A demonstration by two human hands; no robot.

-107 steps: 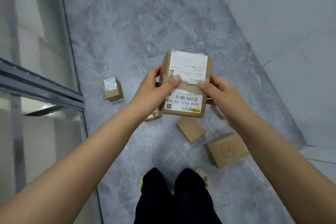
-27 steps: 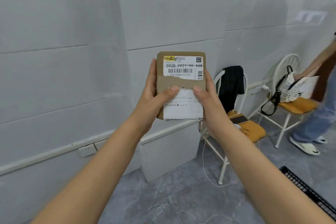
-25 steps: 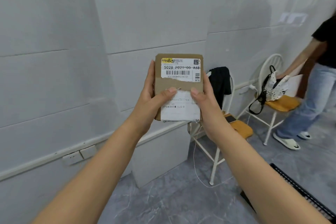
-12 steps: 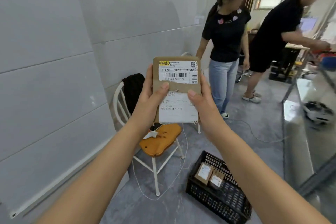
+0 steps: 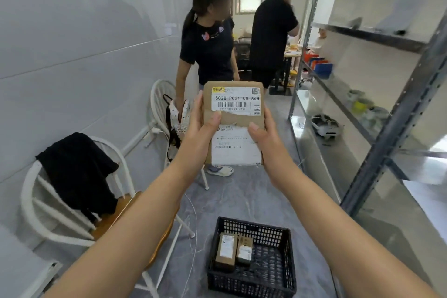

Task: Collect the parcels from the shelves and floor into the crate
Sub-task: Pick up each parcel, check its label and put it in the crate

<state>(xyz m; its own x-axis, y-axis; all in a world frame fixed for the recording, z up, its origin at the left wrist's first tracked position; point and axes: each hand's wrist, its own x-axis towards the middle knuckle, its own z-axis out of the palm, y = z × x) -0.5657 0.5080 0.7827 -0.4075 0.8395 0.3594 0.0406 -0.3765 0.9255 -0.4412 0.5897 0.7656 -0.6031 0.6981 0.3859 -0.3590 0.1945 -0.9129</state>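
I hold a flat brown cardboard parcel (image 5: 233, 120) with white barcode labels upright at chest height. My left hand (image 5: 202, 126) grips its left edge, thumb across the front. My right hand (image 5: 262, 132) grips its right edge the same way. Below, on the grey floor, stands a black plastic crate (image 5: 287, 273). Two small brown parcels (image 5: 233, 250) lie side by side in the crate's left half.
A white chair (image 5: 31, 208) with a black garment and orange seat stands at my left. A second white chair (image 5: 158, 106) with a bag is farther on. Two people (image 5: 208, 51) stand ahead in the aisle. Metal shelving (image 5: 396, 128) lines the right side.
My view has swung right along the wall to face down the aisle. The crate now lies straight below the parcel. My grip on the parcel is unchanged.
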